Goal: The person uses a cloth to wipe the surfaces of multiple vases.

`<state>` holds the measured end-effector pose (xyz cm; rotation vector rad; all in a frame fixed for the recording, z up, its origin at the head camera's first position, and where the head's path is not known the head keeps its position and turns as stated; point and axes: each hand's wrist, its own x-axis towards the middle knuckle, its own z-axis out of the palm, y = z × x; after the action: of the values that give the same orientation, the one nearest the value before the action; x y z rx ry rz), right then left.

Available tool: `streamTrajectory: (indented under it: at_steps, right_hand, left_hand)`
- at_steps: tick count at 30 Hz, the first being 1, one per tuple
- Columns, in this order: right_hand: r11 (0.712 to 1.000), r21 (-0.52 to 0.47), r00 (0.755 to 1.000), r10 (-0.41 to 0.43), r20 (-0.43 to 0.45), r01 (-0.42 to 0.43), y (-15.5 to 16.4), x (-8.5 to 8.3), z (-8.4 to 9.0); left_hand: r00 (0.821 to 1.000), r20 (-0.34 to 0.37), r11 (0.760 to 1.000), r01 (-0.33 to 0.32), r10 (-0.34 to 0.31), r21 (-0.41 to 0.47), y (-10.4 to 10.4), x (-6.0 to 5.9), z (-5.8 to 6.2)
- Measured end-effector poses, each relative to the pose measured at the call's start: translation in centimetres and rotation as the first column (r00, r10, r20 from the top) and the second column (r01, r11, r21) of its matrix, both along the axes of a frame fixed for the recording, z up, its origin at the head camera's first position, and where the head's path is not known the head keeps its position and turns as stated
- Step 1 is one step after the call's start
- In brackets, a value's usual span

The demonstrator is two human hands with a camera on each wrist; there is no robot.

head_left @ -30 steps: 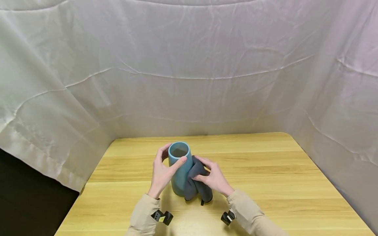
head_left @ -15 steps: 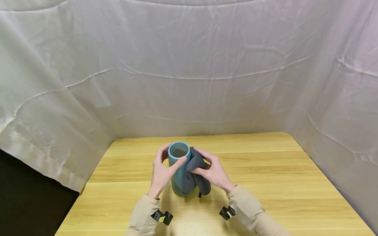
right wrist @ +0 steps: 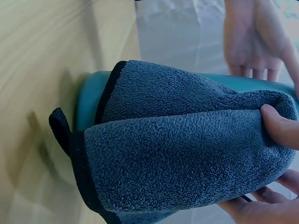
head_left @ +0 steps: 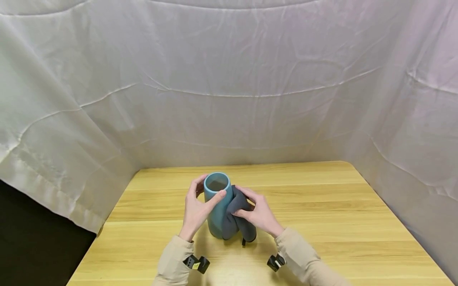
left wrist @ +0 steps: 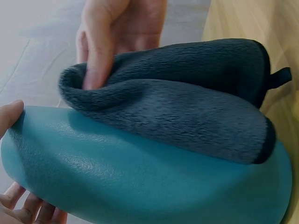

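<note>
White sheeting backs the bench (head_left: 322,206); left hand (head_left: 196,210) still grips the vase (head_left: 216,206); right hand (head_left: 258,214), pinching the cloth (head_left: 236,216), has slid it back down the side, so wiping continues.

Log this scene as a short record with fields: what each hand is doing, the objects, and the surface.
left hand: the left hand holds the blue cup near its rim, thumb on one side, fingers on the other
right hand: the right hand grips a folded grey cloth and presses it against the cup's side
cup: upright on the table, open at the top; contents cannot be told
cloth: fleecy, dark edging, small loop at one corner
surface: wooden table
backdrop: white sheet behind and at the sides
</note>
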<state>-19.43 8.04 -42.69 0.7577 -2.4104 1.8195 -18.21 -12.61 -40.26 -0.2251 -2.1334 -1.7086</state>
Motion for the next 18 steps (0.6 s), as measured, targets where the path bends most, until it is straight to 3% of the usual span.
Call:
streamTrajectory:
  at_steps: [9, 18]
  right_hand:
    - [1.0, 0.023, 0.999, 0.014, 0.038, -0.015, 0.2, -0.1, -1.4]
    - [1.0, 0.019, 0.999, 0.009, 0.051, -0.01, 0.1, 0.1, -0.8]
  left_hand:
    - [1.0, 0.001, 1.0, 0.0, 0.0, 0.004, 0.0, 0.0, 0.0]
    - [1.0, -0.007, 1.0, 0.003, -0.003, 0.005, -0.1, -0.1, -0.1]
